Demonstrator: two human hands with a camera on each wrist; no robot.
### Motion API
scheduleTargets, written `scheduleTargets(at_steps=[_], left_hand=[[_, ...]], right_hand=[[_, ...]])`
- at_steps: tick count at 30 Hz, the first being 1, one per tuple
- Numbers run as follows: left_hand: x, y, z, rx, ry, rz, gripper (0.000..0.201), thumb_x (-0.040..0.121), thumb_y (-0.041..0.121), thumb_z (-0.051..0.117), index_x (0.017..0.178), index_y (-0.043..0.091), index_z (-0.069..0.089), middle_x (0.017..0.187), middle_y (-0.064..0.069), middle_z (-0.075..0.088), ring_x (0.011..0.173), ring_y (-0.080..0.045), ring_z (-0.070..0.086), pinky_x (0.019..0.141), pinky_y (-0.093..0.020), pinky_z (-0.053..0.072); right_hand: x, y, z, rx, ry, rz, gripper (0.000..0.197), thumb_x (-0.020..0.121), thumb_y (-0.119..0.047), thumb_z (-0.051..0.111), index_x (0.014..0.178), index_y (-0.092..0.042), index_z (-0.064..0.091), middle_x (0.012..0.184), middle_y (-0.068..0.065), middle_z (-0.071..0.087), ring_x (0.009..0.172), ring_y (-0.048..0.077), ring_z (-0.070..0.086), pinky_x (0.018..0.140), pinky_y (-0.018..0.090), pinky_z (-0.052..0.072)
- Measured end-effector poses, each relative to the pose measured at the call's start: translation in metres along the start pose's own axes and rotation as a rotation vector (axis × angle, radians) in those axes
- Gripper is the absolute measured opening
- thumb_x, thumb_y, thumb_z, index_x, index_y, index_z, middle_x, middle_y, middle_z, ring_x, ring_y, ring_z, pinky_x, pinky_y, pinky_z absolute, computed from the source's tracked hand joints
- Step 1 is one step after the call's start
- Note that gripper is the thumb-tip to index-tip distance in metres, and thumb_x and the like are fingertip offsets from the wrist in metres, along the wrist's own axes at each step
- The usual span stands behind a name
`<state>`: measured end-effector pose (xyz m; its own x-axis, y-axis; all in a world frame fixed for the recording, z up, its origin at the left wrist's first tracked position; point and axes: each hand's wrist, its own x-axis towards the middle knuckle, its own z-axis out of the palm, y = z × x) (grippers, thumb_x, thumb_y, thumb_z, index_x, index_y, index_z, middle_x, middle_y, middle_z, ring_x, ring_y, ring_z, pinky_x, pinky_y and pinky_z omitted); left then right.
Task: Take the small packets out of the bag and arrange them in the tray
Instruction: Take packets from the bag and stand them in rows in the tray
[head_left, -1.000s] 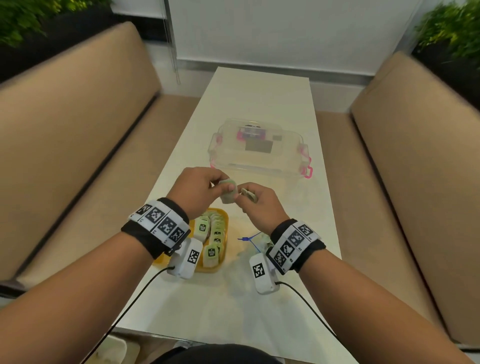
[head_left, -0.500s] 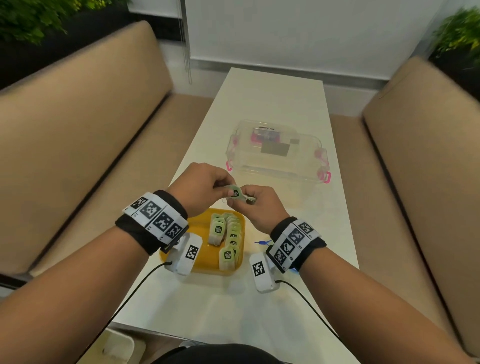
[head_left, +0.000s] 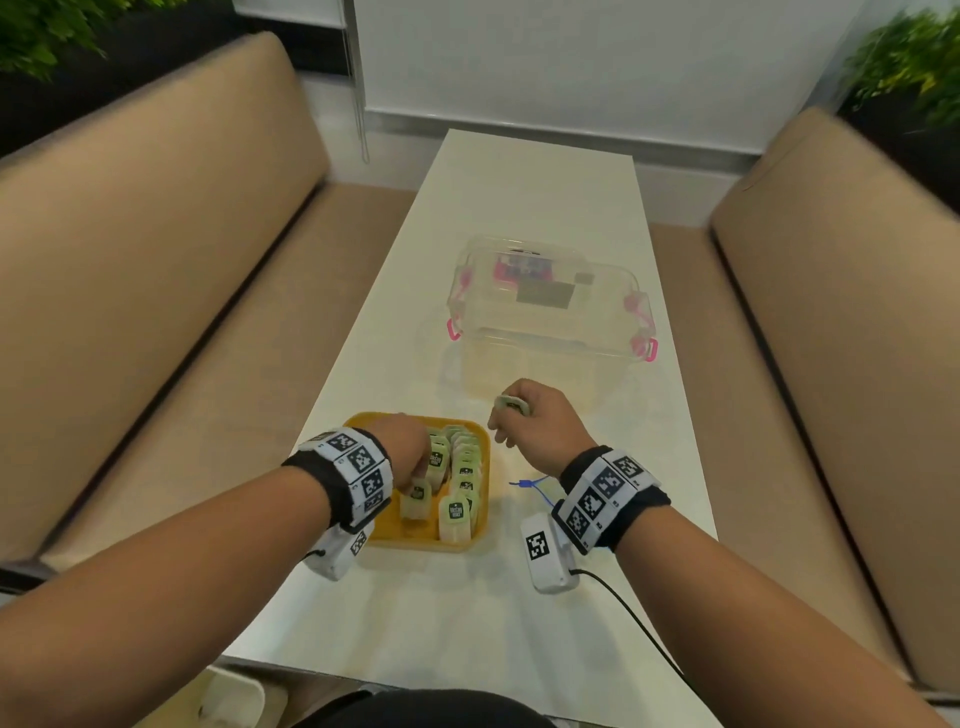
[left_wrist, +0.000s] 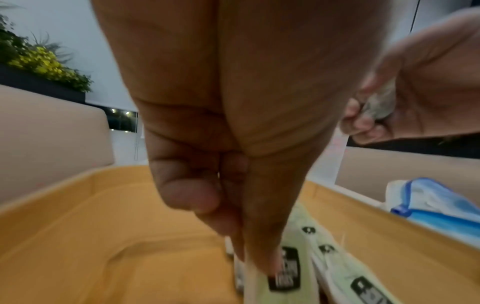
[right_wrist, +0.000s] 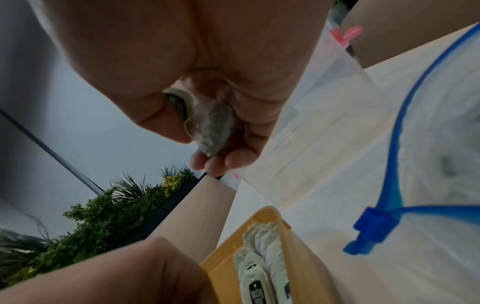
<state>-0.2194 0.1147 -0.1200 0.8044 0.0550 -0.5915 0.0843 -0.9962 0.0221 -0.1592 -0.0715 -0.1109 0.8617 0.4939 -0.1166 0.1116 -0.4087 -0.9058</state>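
A yellow tray sits on the white table and holds rows of upright pale green packets. My left hand reaches down into the tray and pinches the top of one packet at the near left. My right hand hovers right of the tray, fingers curled round another packet. The clear bag with a blue zipper lies under my right wrist, mostly hidden in the head view.
A clear plastic box with pink latches stands on the table just beyond my right hand. Beige benches run along both sides of the narrow table. Plants line the back corners.
The hands, held together above the tray, have parted. My left hand dropped into the tray with one packet; the right stayed up to the right, keeping the other.
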Motion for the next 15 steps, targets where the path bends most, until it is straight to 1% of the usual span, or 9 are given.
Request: scheduleTargets(at_steps=[2, 4, 5, 7, 9, 12, 14, 15], left_hand=[[0.009, 0.002, 0.001, 0.017, 0.059, -0.013, 0.017, 0.083, 0.015, 0.071, 0.100, 0.019, 0.072, 0.101, -0.003, 0.071, 0.089, -0.022, 0.067, 0.076, -0.029, 0.053], [0.015, 0.003, 0.000, 0.034, 0.119, -0.025, 0.018, 0.082, 0.020, 0.072, 0.100, 0.019, 0.071, 0.099, -0.004, 0.070, 0.087, -0.023, 0.066, 0.073, -0.030, 0.054], [0.017, 0.003, -0.001, 0.030, 0.130, -0.027, 0.018, 0.082, 0.021, 0.072, 0.100, 0.020, 0.071, 0.098, -0.004, 0.070, 0.086, -0.023, 0.066, 0.072, -0.030, 0.053], [0.022, 0.003, 0.000, 0.008, 0.129, -0.024, 0.020, 0.080, 0.025, 0.074, 0.099, 0.021, 0.070, 0.098, -0.003, 0.070, 0.087, -0.023, 0.065, 0.073, -0.030, 0.052], [0.023, 0.000, -0.001, -0.025, 0.141, -0.014, 0.023, 0.079, 0.031, 0.077, 0.099, 0.022, 0.069, 0.099, 0.000, 0.069, 0.090, -0.021, 0.065, 0.075, -0.029, 0.052], [0.014, -0.006, -0.009, -0.141, 0.234, 0.041, 0.031, 0.078, 0.038, 0.077, 0.103, 0.024, 0.067, 0.098, 0.007, 0.067, 0.091, -0.014, 0.061, 0.080, -0.027, 0.050], [0.001, -0.006, -0.018, -0.285, 0.308, 0.130, 0.033, 0.078, 0.041, 0.077, 0.105, 0.026, 0.066, 0.096, 0.011, 0.067, 0.087, -0.008, 0.060, 0.078, -0.023, 0.047], [-0.008, -0.003, -0.023, -0.368, 0.343, 0.180, 0.032, 0.078, 0.042, 0.076, 0.105, 0.027, 0.065, 0.095, 0.013, 0.067, 0.083, -0.004, 0.058, 0.076, -0.021, 0.045]], right_hand=[[-0.003, 0.002, 0.000, 0.058, -0.016, 0.009, 0.009, 0.093, -0.012, 0.060, 0.086, -0.008, 0.065, 0.085, 0.011, 0.073, 0.069, 0.018, 0.068, 0.069, 0.043, 0.058], [-0.006, 0.002, 0.000, 0.112, -0.035, 0.024, 0.012, 0.093, -0.013, 0.062, 0.090, -0.003, 0.068, 0.090, 0.017, 0.072, 0.067, 0.022, 0.068, 0.064, 0.042, 0.059], [-0.008, 0.003, 0.000, 0.131, -0.047, 0.035, 0.015, 0.095, -0.015, 0.062, 0.092, -0.002, 0.069, 0.090, 0.017, 0.071, 0.064, 0.024, 0.067, 0.060, 0.040, 0.058], [-0.010, 0.003, 0.001, 0.186, -0.077, 0.066, 0.015, 0.097, -0.017, 0.059, 0.096, -0.005, 0.068, 0.087, 0.012, 0.071, 0.056, 0.026, 0.064, 0.051, 0.033, 0.054], [-0.010, 0.005, 0.002, 0.236, -0.104, 0.092, 0.010, 0.099, -0.013, 0.055, 0.099, -0.008, 0.064, 0.085, 0.010, 0.071, 0.052, 0.026, 0.060, 0.048, 0.030, 0.051], [-0.008, 0.008, 0.004, 0.257, -0.121, 0.115, 0.006, 0.099, -0.011, 0.056, 0.097, -0.006, 0.060, 0.085, 0.013, 0.071, 0.053, 0.025, 0.062, 0.050, 0.030, 0.054], [-0.006, 0.011, 0.006, 0.219, -0.120, 0.103, 0.009, 0.097, -0.013, 0.059, 0.093, -0.005, 0.060, 0.082, 0.016, 0.069, 0.058, 0.025, 0.066, 0.057, 0.034, 0.058], [-0.005, 0.012, 0.008, 0.197, -0.124, 0.095, 0.010, 0.096, -0.014, 0.061, 0.091, -0.005, 0.061, 0.080, 0.016, 0.068, 0.060, 0.026, 0.067, 0.060, 0.036, 0.059]])
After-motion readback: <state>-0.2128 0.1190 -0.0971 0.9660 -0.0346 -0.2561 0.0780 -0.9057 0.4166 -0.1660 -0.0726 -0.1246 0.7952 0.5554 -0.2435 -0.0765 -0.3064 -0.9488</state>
